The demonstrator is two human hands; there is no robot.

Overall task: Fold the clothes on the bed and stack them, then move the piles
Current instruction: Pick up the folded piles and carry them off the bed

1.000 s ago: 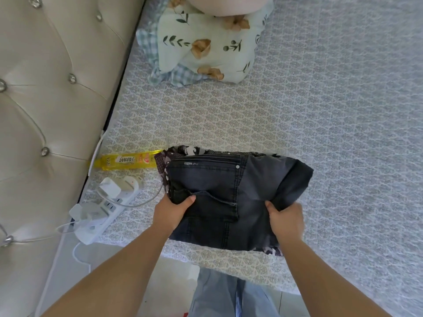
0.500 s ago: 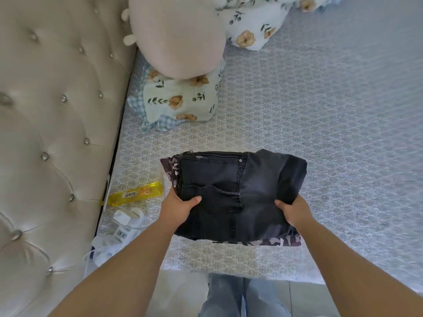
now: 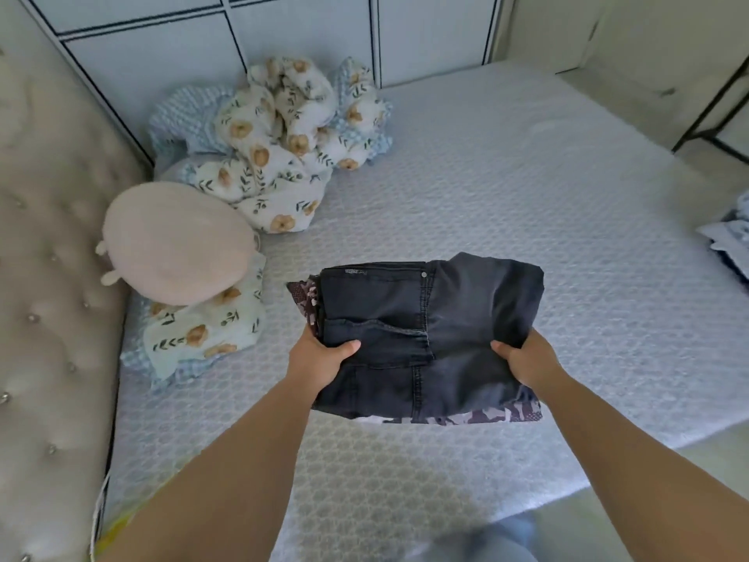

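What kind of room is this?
Most likely a home bedroom: a bed with a tufted headboard, crumpled floral bedding and a round plush cushion.

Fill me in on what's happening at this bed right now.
A person is holding a small pile of folded clothes above the mattress. The left hand and right hand grip opposite sides of it. Folded dark jeans sit on top, with a patterned garment underneath. A round pink plush and floral bedding lie near the headboard.
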